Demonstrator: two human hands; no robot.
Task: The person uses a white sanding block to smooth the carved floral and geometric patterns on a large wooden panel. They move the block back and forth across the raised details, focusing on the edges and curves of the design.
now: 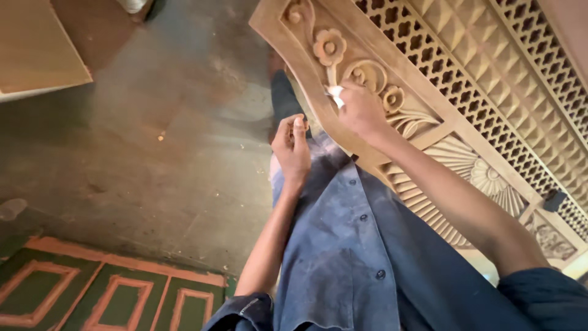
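A large carved wooden panel (465, 79) with flower reliefs, fan shapes and lattice work leans across the right of the view. My right hand (361, 110) presses a small white folded piece (335, 95), perhaps sandpaper or cloth, against a carved scroll beside a flower (329, 46). My left hand (292, 147) hovers just below the panel's lower edge, fingers curled with the thumb up, holding nothing that I can see. My blue button shirt (349, 257) fills the lower middle.
A dusty concrete floor (165, 141) spreads to the left. A plain wooden board (37, 49) lies at the top left. A green mat with orange rectangle borders (110, 294) sits at the bottom left.
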